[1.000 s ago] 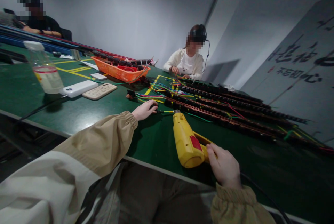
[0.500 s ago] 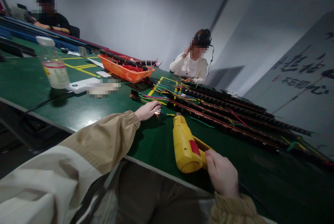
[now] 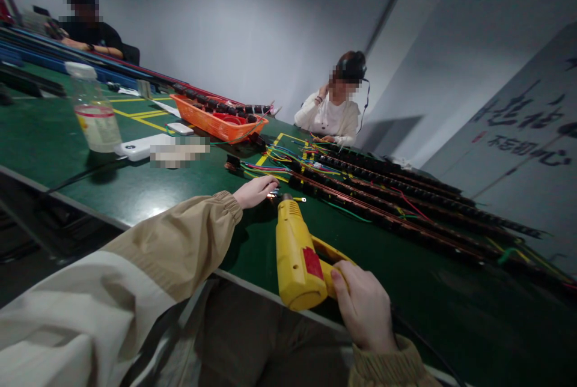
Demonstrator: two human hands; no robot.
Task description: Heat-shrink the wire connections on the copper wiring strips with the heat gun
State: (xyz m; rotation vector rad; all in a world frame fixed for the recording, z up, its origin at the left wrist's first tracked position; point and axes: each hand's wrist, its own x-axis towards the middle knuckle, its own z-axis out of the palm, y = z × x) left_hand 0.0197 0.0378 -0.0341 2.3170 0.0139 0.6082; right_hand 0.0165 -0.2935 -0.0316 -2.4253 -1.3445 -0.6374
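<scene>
My right hand (image 3: 366, 304) is wrapped round the handle of a yellow heat gun (image 3: 293, 255) with a red patch on its side. The gun's dark nozzle points away from me, close to the fingers of my left hand (image 3: 256, 191). That hand is closed over the table on a thin wire; small bright bits show at its fingertips. Past the nozzle, the wire's yellow end (image 3: 298, 199) sticks out and carries a shiny metal terminal. The nozzle hides the middle of the wire.
Long black-wrapped wire harnesses (image 3: 396, 195) lie across the green table (image 3: 157, 195) to the right. An orange basket (image 3: 216, 122), a bottle (image 3: 95, 116) and a white device (image 3: 144, 148) stand to the left. Two people sit across the table.
My right hand has swung the heat gun to the left, so its nozzle is nearer my left hand and the wire's terminal shows beyond it. The left hand stays in place.
</scene>
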